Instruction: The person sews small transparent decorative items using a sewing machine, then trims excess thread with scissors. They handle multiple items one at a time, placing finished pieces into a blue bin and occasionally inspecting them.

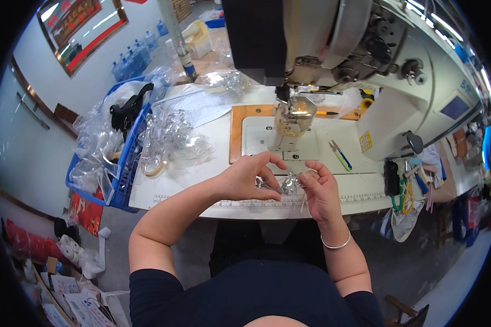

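Just in front of the sewing machine's post, a small clear plastic piece with shiny silvery decoration [291, 184] is between my two hands. My right hand [323, 192] pinches its right side between thumb and fingers, and a thin pale strip hangs below the fingertips. On the other side my left hand [249, 177] curves round the piece with thumb and forefinger well apart; it seems to hold nothing. The sewing machine's metal post [294, 122] rises beyond my fingertips, under the needle area. What exactly the clear piece is cannot be made out.
A heap of clear plastic pieces [172, 136] lies on the table at left, beside a blue basket [126, 169] of bags. Thread snips [341, 155] lie right of the post. A ruler strip [229, 204] runs along the front edge. Scissors [406, 196] hang at right.
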`<action>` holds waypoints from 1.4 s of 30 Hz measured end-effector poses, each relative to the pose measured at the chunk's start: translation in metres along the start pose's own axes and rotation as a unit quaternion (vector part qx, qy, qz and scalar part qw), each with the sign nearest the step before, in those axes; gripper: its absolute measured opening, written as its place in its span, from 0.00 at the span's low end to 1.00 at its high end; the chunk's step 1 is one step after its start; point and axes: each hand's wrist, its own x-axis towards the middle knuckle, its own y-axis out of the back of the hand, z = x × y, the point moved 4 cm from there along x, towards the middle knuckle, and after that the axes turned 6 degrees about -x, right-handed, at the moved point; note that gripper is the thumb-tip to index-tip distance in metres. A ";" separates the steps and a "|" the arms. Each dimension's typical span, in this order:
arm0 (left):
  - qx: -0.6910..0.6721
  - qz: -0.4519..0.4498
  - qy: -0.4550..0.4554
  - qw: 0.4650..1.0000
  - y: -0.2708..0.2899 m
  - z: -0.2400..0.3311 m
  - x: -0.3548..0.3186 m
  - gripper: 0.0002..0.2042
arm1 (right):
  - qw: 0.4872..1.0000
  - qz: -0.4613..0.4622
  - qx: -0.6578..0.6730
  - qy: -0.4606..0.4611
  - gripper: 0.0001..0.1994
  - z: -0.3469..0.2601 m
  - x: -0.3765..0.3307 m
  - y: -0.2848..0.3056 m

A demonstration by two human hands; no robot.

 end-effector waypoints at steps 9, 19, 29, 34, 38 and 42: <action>-0.080 0.005 -0.006 0.997 -0.001 -0.007 -0.005 0.24 | 1.000 -0.011 -0.019 0.010 0.18 0.006 -0.001 -0.005; -0.136 0.029 0.080 0.987 -0.007 -0.018 0.001 0.21 | 0.995 -0.022 -0.082 -0.057 0.21 -0.001 0.003 0.002; -0.100 0.083 0.083 0.988 -0.011 -0.018 0.008 0.20 | 0.971 -0.067 -0.220 -0.063 0.12 -0.015 0.007 -0.002; -0.088 0.085 0.087 0.989 -0.012 -0.013 0.016 0.19 | 0.950 -0.067 -0.296 -0.074 0.14 -0.023 0.010 -0.002; -0.081 0.075 0.068 0.992 -0.016 -0.010 0.024 0.20 | 0.962 -0.057 -0.259 -0.070 0.14 -0.019 0.011 0.001; -0.121 0.037 0.083 0.988 -0.017 -0.006 0.031 0.18 | 0.992 -0.029 -0.091 -0.079 0.13 -0.008 0.010 0.011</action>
